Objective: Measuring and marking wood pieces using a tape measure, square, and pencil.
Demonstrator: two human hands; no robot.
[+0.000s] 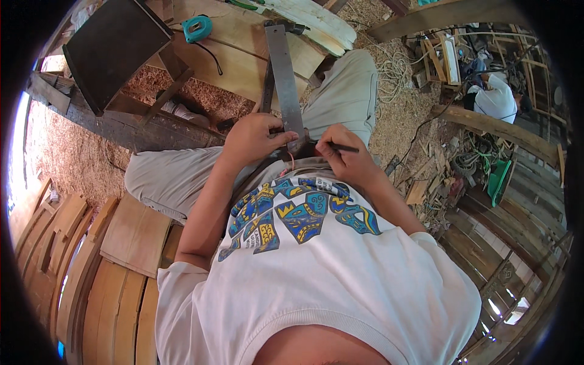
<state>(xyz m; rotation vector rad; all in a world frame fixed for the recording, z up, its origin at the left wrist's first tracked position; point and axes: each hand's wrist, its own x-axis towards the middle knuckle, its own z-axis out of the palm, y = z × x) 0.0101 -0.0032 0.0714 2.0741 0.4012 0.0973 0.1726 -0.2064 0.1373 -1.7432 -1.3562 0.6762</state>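
Observation:
Over my lap, my left hand is closed on the near part of a long flat metal blade, its thumb lying across the surface. The blade is grey, with a small hole near its far end, and points away from me. Just to the right, my right hand is a fist around a slim dark stick, whose kind I cannot make out. A dark strip runs along the blade's left side, partly covered by it. Between my hands, the blade's near end is partly in shadow.
Pale boards lie ahead, bearing a teal hand-sized case with a dark cord. A dark brown wooden panel stands at far left. Coiled rope and shavings cover the ground at right. Another person works at far right.

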